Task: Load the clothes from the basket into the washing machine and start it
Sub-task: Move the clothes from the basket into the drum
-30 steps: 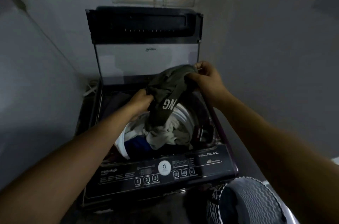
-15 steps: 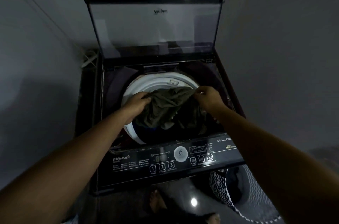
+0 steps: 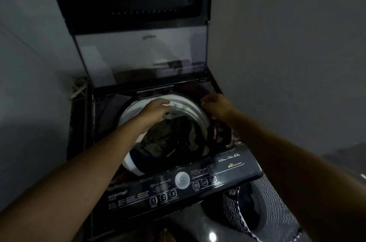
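olive garment (image 3: 168,139) dropped into drum (image 3: 128,112), below fingers (image 3: 163,101).

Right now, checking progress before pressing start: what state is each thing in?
lid, raised open.
drum, holding clothes.
olive garment, lying loose in the drum, unheld.
left hand, fingers relaxed over the drum rim.
right hand, loosely curled, holding nothing visible.
basket, on the floor, contents too dark to tell.

clothes (image 3: 170,136) are lying in the drum (image 3: 134,107) of the washing machine (image 3: 103,117). lid (image 3: 138,53) is standing open behind the drum, control panel (image 3: 178,190) sitting before it. basket (image 3: 277,208) is standing on the floor (image 3: 188,226) at the machine's front right.
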### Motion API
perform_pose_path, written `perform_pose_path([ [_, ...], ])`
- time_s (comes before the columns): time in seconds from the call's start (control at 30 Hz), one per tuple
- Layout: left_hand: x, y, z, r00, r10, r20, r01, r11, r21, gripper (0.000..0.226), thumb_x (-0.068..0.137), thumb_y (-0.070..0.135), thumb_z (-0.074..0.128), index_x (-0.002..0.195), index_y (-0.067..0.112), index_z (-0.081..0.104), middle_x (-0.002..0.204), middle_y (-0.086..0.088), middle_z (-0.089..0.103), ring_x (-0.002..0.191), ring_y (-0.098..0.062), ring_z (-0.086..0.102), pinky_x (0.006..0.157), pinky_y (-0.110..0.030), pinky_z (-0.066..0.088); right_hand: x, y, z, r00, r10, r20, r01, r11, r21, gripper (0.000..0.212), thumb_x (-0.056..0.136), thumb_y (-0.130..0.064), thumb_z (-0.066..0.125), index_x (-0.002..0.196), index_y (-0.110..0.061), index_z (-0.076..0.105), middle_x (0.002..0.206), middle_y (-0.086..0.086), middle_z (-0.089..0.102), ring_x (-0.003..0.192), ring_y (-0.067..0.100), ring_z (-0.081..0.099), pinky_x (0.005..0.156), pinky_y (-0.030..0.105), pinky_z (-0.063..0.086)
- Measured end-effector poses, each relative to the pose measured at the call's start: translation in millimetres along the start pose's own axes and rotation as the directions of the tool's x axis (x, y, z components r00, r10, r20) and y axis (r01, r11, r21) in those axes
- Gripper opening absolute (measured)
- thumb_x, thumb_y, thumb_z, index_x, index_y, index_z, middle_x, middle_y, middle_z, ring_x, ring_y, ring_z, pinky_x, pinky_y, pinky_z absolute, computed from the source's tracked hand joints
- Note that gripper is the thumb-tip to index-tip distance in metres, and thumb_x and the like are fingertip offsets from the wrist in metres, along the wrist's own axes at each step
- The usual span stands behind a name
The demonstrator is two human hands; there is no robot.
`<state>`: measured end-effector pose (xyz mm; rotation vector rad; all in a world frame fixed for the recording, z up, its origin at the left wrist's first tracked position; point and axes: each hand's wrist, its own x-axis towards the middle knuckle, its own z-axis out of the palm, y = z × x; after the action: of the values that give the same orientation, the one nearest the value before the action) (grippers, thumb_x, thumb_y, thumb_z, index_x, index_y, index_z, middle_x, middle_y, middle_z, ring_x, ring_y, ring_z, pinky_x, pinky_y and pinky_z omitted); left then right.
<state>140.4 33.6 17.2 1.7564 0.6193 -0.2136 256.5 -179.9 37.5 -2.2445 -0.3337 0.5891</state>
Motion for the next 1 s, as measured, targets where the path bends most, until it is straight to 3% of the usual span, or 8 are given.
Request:
perform_pose_path([
  [0.1, 7.1, 42.4, 36.6, 0.993, 0.093, 0.067, -0.096, 0.995, 0.039, 0.035, 0.101, 0.028, 0.056, 0.137, 0.025, 0.055, 0.128, -0.002, 0.061, 0.112, -0.019, 0.061, 0.077, -0.029, 0.049, -14.1, 4.3, -46.9, 0.996, -0.01, -0.087, 0.014, 0.999, 0.05, 0.01, 0.091, -0.011, 0.066, 0.082, -0.017, 0.067, 0.077, 0.01, 0.062, 0.07, 0.021, 0.057, 0.068, 0.039, 0.048],
  [0.23, 10.5, 93.1, 102.9, 0.963, 0.209, 0.168, -0.222, 0.973, 0.062, 0.034, 0.101, 0.027, 0.056, 0.135, 0.021, 0.057, 0.125, -0.001, 0.063, 0.111, -0.017, 0.061, 0.073, -0.024, 0.047, -37.5, 32.3, -110.1, 0.987, 0.063, -0.15, -0.058, 0.998, 0.04, 0.015, 0.097, -0.022, 0.062, 0.108, -0.013, 0.068, 0.097, 0.007, 0.066, 0.086, 0.025, 0.062, 0.081, 0.044, 0.058],
  [0.33, 8.1, 119.7, 161.1, 0.936, 0.249, 0.249, -0.278, 0.957, 0.088, 0.03, 0.101, 0.028, 0.057, 0.13, 0.023, 0.06, 0.121, 0.001, 0.065, 0.11, -0.017, 0.061, 0.078, -0.028, 0.047, -59.2, 70.2, -149.6, 0.972, 0.132, -0.195, -0.121, 0.99, 0.068, 0.017, 0.099, -0.026, 0.061, 0.11, -0.015, 0.066, 0.104, 0.01, 0.065, 0.089, 0.026, 0.062, 0.082, 0.046, 0.059],
  [0.47, 3.1, 134.4, 245.9, 0.892, 0.28, 0.355, -0.348, 0.927, 0.142, 0.035, 0.099, 0.031, 0.06, 0.133, 0.022, 0.06, 0.125, -0.001, 0.064, 0.117, -0.018, 0.06, 0.087, -0.029, 0.045, -92.5, 137.2, -193.8, 0.942, 0.216, -0.257, -0.195, 0.975, 0.105, 0.016, 0.096, -0.024, 0.062, 0.108, -0.015, 0.068, 0.102, 0.01, 0.066, 0.089, 0.026, 0.063, 0.073, 0.038, 0.057],
  [0.57, -5.6, 135.4, 305.1, 0.866, 0.285, 0.41, -0.382, 0.907, 0.175, 0.034, 0.099, 0.028, 0.061, 0.132, 0.02, 0.061, 0.124, 0.001, 0.063, 0.115, -0.015, 0.059, 0.085, -0.026, 0.045, -114.5, 188.3, -216.9, 0.928, 0.251, -0.276, -0.233, 0.968, 0.097, 0.017, 0.094, -0.024, 0.064, 0.107, -0.015, 0.07, 0.094, 0.005, 0.066, 0.087, 0.023, 0.063, 0.078, 0.04, 0.058],
  [0.67, -11.4, 125.8, 362.5, 0.864, 0.268, 0.426, -0.375, 0.907, 0.191, 0.032, 0.097, 0.024, 0.064, 0.128, 0.016, 0.064, 0.12, 0.002, 0.065, 0.114, -0.012, 0.06, 0.087, -0.022, 0.045, -130.3, 244.5, -231.8, 0.928, 0.276, -0.249, -0.27, 0.961, 0.058, 0.016, 0.092, -0.025, 0.065, 0.105, -0.018, 0.071, 0.087, -0.002, 0.063, 0.089, 0.021, 0.062, 0.085, 0.043, 0.057],
  [0.83, -2.2, 84.1, 450.8, 0.882, 0.15, 0.448, -0.292, 0.918, 0.268, 0.031, 0.096, 0.024, 0.066, 0.125, 0.016, 0.065, 0.117, 0.0, 0.065, 0.113, -0.013, 0.06, 0.095, -0.024, 0.045, -142.4, 344.7, -229.8, 0.915, 0.369, -0.161, -0.371, 0.929, 0.024, 0.02, 0.091, -0.026, 0.067, 0.108, -0.018, 0.073, 0.104, 0.006, 0.072, 0.097, 0.025, 0.066, 0.089, 0.039, 0.056],
  [1.0, 32.7, -9.8, 532.8, 0.894, -0.024, 0.448, -0.162, 0.914, 0.372, 0.032, 0.094, 0.026, 0.067, 0.124, 0.018, 0.066, 0.119, 0.001, 0.065, 0.112, -0.012, 0.061, 0.091, -0.022, 0.044, -132.7, 466.5, -189.1, 0.893, 0.45, -0.011, -0.45, 0.89, -0.081, 0.033, 0.093, -0.032, 0.066, 0.123, -0.018, 0.068, 0.117, 0.007, 0.072, 0.108, 0.027, 0.067, 0.091, 0.033, 0.053],
])
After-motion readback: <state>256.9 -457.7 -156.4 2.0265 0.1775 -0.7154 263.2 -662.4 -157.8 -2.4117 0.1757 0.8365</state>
